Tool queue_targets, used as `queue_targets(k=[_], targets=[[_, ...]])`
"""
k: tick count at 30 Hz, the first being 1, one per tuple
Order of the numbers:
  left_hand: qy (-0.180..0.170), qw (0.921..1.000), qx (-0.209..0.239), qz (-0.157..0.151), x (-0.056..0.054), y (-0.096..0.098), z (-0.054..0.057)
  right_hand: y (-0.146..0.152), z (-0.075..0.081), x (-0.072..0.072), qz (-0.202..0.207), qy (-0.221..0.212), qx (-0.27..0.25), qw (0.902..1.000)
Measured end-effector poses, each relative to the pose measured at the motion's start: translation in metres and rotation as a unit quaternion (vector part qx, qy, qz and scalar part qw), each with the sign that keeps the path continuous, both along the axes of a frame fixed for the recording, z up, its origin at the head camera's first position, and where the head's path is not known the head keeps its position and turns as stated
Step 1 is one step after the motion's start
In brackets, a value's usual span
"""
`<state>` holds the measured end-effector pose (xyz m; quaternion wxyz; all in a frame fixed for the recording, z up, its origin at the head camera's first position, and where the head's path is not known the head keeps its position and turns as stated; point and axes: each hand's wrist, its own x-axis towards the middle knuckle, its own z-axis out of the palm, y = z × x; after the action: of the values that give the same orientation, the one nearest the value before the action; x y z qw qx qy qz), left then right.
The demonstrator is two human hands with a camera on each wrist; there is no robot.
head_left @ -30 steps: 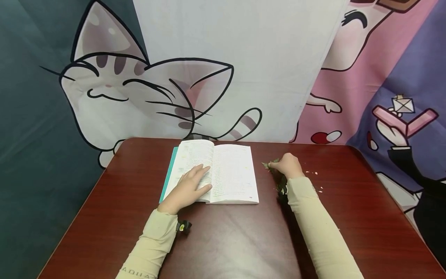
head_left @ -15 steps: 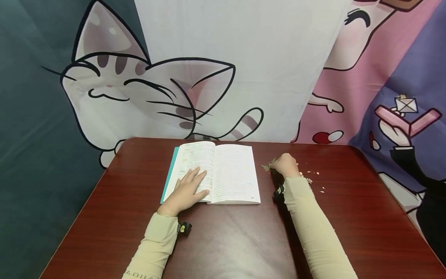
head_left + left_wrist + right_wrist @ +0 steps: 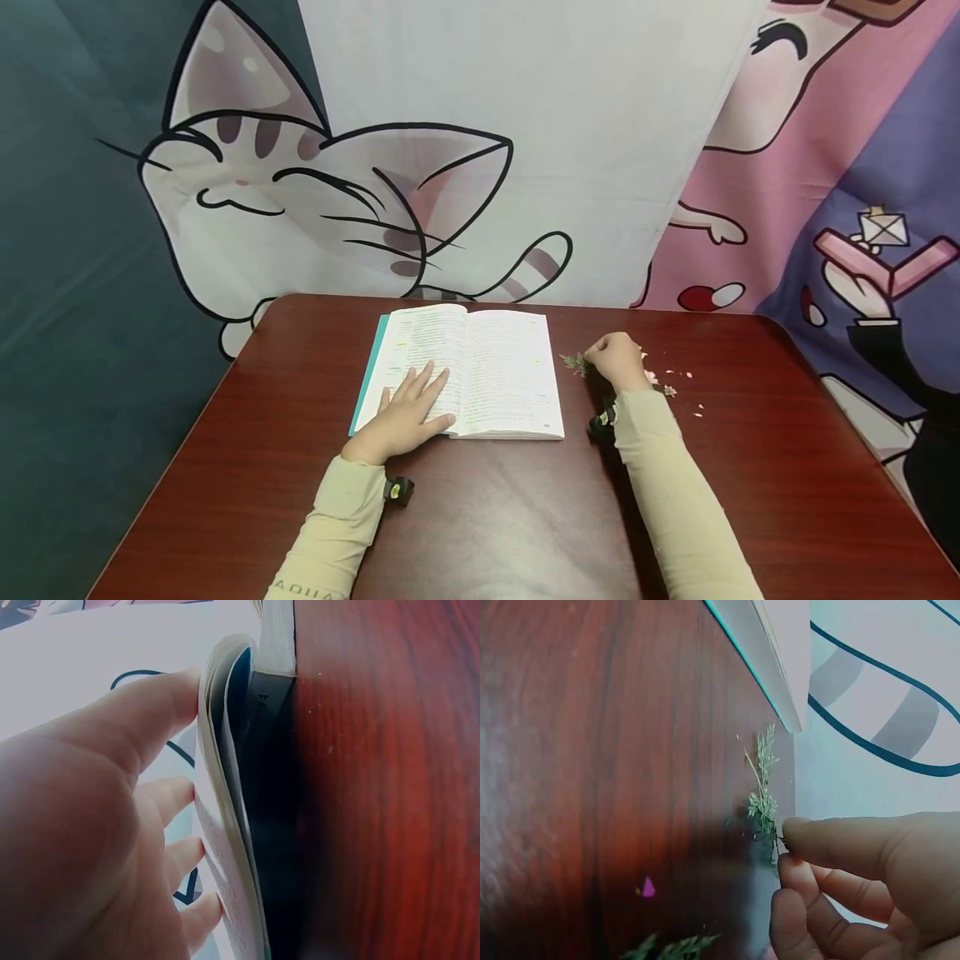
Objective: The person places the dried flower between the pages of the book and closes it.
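Note:
An open book (image 3: 513,375) with a teal cover edge lies on the table. My left hand (image 3: 401,417) rests on its left page, fingers spread and straight. Seen from the left wrist, the fingertips touch the page and the thumb (image 3: 161,705) reaches the edge of the leaves. To the right of the book, my right hand (image 3: 618,360) pinches a small green leafy sprig (image 3: 763,806) between thumb and fingertips. In the right wrist view the feathery leaves extend past the fingertips toward the book, close over the tabletop.
Pale petals and small blossoms (image 3: 670,390) are scattered to the right of my right hand. A purple petal (image 3: 649,888) and more green leaves (image 3: 686,947) lie on the dark red table (image 3: 495,508). A cloth with cartoon cats (image 3: 600,100) hangs behind the table.
My left fingers have shifted slightly on the page and spread wider. My right hand keeps hold of the sprig near the same spot; more petals show beside its sleeve. The head view has turned slightly.

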<state>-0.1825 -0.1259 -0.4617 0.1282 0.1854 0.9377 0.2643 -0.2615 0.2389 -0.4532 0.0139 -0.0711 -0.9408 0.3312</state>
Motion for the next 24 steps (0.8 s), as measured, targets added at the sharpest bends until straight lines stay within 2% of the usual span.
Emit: queue_targets(k=[10,19,24], targets=[[-0.003,1.0000,0.004,0.000,0.001,-0.001,-0.001,-0.004,-0.004,0.002,0.008,0.050,-0.023,0.9985],[0.001,1.0000,0.001,0.003,0.001,0.000,0.000,-0.007,-0.006,0.005,0.023,0.071,-0.039,0.9965],[0.003,1.0000,0.003,0.003,0.001,0.000,-0.001,-0.011,0.001,0.010,0.023,0.078,-0.068,0.9943]])
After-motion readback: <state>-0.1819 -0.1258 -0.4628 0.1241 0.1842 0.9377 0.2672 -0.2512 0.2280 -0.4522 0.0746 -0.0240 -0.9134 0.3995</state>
